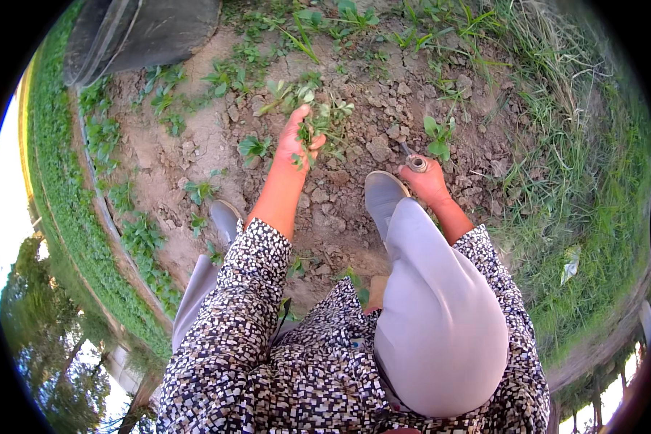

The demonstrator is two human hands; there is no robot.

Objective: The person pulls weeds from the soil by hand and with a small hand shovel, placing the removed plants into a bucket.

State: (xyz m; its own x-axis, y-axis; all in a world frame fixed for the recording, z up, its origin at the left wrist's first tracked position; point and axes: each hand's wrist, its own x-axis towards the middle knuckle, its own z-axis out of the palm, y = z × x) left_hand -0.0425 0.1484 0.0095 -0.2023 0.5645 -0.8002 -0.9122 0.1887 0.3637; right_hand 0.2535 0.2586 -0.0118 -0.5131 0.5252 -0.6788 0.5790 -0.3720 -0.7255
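A bunch of pulled green weeds (325, 116) is gripped in my left hand (295, 141), above the cloddy soil. My right hand (429, 182) is closed around the handle of a small hand tool (416, 163), beside my right shoe. The handle's round end faces up, and a thin metal part shows past my fingers near the ground. Most of the tool is hidden by my hand, so its exact kind is unclear. Just beyond the right hand grows a small leafy plant (438, 136). Another low seedling (254, 146) stands left of my left forearm.
My grey shoes (385, 198) rest on broken soil (325, 209). A large dark container (146, 38) stands at the upper left. Long grass (569, 206) borders the right side, with a piece of litter (570, 264) in it. A narrow pipe or hose (100, 190) runs along the left.
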